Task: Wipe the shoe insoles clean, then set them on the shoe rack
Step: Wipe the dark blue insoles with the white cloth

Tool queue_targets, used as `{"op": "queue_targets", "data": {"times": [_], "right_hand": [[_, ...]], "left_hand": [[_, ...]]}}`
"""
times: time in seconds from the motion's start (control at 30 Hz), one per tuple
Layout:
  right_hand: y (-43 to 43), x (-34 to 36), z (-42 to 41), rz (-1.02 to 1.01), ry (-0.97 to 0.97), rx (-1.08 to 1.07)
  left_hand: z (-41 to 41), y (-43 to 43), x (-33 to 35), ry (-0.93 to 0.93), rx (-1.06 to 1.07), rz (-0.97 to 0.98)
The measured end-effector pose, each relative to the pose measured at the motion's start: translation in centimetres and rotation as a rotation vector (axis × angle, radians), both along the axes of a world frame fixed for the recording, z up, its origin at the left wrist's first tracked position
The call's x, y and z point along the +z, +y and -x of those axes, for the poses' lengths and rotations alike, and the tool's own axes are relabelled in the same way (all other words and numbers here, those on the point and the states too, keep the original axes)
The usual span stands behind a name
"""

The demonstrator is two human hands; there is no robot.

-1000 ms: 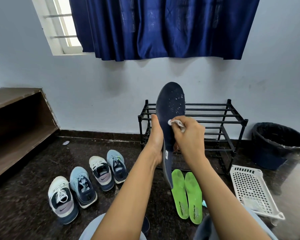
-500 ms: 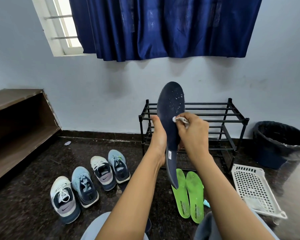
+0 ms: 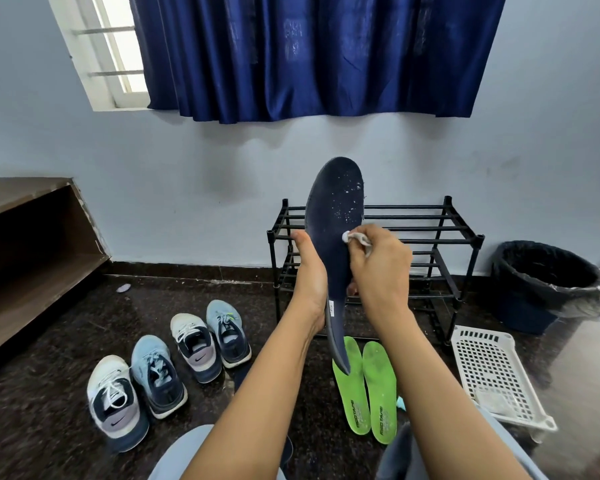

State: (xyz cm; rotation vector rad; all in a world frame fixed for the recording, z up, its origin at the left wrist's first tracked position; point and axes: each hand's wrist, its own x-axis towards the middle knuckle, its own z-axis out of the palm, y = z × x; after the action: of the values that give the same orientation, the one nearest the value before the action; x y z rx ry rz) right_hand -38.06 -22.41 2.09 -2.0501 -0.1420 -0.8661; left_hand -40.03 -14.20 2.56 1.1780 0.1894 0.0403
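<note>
- Two hands raised before the black shoe rack [image 3: 430, 230], both at one navy insole [image 3: 333, 209] held upright in the air, toe end up, white specks on its face.
- Left hand [image 3: 309, 271] curled round the insole's left edge at mid-length.
- Right hand [image 3: 378, 268] pinching a small white wipe [image 3: 355, 239], pressed to the insole's face.
- Green insoles [image 3: 380, 386] flat on the dark floor, side by side, just before the rack.
- Four sneakers [image 3: 194, 344] at left; white basket [image 3: 492, 372] and black bin [image 3: 548, 275] at right.
</note>
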Motion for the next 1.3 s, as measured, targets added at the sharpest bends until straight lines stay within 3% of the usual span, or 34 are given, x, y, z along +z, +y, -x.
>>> {"op": "queue_targets", "data": {"times": [0.07, 0.23, 0.4, 0.57, 0.73, 0.97, 1.1, 1.2, 1.3], "right_hand": [[-0.7, 0.7, 0.0, -0.051, 0.027, -0.012], [0.1, -0.4, 1.0, -0.023, 0.172, 0.206], [0.4, -0.8, 0.5, -0.095, 0.161, 0.187], [-0.5, 0.0, 0.0, -0.065, 0.107, 0.038], [0.7, -1.0, 1.1, 0.006, 0.212, 0.210], [0.3, 0.4, 0.7, -0.067, 0.119, 0.089], [0.5, -0.3, 1.0, -0.077, 0.197, 0.229], [0.7, -0.6, 1.0, 0.033, 0.202, 0.222], [0.5, 0.3, 0.8, -0.032, 0.149, 0.194]], "left_hand": [[0.2, -0.3, 0.2, -0.015, 0.009, -0.018], [-0.3, 1.1, 0.3, -0.011, 0.056, -0.030], [-0.1, 1.3, 0.1, 0.025, 0.046, -0.016], [0.4, 0.6, 0.1, 0.063, 0.017, -0.039], [0.2, 1.7, 0.4, 0.063, 0.060, -0.032], [0.4, 1.2, 0.3, 0.038, 0.016, 0.021], [-0.1, 1.6, 0.3, 0.034, 0.026, 0.026], [-0.4, 1.7, 0.2, 0.027, 0.047, 0.040], [-0.2, 1.3, 0.2, 0.037, 0.042, 0.047]]}}
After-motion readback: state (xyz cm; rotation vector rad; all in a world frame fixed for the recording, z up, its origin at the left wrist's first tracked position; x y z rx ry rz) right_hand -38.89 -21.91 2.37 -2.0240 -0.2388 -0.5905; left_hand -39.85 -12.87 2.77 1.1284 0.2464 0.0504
